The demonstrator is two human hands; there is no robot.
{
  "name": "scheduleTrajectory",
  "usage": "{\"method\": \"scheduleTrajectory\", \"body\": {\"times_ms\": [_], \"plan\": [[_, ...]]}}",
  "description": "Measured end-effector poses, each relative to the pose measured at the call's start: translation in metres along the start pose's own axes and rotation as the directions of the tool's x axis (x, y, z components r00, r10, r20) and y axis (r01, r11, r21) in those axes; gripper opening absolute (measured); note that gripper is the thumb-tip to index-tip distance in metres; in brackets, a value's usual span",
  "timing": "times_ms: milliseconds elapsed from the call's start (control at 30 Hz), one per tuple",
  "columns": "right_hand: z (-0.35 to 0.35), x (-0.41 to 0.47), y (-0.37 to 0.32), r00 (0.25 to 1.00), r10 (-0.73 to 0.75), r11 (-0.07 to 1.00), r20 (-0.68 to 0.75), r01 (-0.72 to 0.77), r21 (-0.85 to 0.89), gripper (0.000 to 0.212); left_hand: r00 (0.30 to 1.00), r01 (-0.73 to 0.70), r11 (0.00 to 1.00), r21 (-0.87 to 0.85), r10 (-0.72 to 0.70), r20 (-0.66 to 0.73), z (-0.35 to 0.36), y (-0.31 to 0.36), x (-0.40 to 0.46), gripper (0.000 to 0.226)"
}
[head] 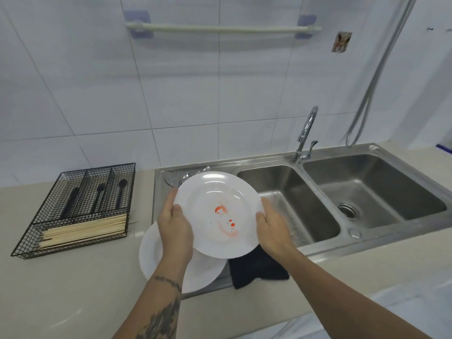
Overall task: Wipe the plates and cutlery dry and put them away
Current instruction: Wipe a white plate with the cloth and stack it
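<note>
- I see a white-tiled wall (97,81) with a white towel rail (220,29) behind the beige stone counter (73,289).
- Stainless double-bowl sink (367,236): both bowls hold no dishes; steel cutlery (175,179) lies on its drainboard.
- Black wire organiser (31,250): black utensils (99,196) in the back slots, wooden chopsticks (83,232) in front.
- White round plate with red smears (210,199) is tilted above the drainboard, left hand (175,231) and right hand (272,231) gripping opposite rims.
- Second white plate (151,255) and a dark folded cloth (256,267) lie underneath.

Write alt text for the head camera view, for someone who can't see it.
Two hands, left hand and right hand, hold a white plate smeared with red spots above a second white plate and a dark cloth beside a steel double sink. A wire cutlery tray sits at left.
</note>
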State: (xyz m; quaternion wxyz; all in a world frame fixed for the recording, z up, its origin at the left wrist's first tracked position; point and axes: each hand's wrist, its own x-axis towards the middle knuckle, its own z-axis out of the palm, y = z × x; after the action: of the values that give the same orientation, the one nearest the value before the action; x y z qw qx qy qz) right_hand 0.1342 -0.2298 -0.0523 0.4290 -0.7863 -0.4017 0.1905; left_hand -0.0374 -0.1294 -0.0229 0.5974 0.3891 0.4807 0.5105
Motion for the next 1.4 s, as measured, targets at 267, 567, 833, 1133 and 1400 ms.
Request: {"method": "scheduleTrajectory", "body": {"times_ms": [267, 567, 833, 1133, 1400], "plan": [[-0.022, 0.008, 0.054, 0.998, 0.051, 0.999, 0.022, -0.051, 0.011, 0.048, 0.99, 0.002, 1.0, -0.011, -0.004, -0.139, 0.033, -0.008, 0.0, 0.047], [0.016, -0.007, 0.083, 0.71, 0.099, 0.677, 0.697, 0.465, -0.57, 0.093, 0.953, 0.073, 0.993, -0.091, -0.097, -0.287, 0.032, -0.018, 0.0, 0.045], [-0.001, -0.017, 0.109, 0.714, -0.263, 0.632, 0.649, 0.636, -0.443, 0.051, 0.953, 0.074, 0.994, -0.081, -0.095, -0.289, 0.035, -0.021, -0.002, 0.045], [-0.057, 0.042, 0.051, 0.959, 0.255, 0.935, -0.12, -0.213, 0.284, 0.014, 0.968, 0.091, 0.995, -0.048, -0.099, -0.23, 0.043, -0.021, 0.003, 0.045], [-0.047, 0.036, 0.003, 0.954, -0.262, 0.802, 0.145, 0.299, -0.518, 0.045, 0.973, 0.069, 0.994, -0.087, -0.087, -0.215, 0.051, -0.015, 0.007, 0.045]]}}
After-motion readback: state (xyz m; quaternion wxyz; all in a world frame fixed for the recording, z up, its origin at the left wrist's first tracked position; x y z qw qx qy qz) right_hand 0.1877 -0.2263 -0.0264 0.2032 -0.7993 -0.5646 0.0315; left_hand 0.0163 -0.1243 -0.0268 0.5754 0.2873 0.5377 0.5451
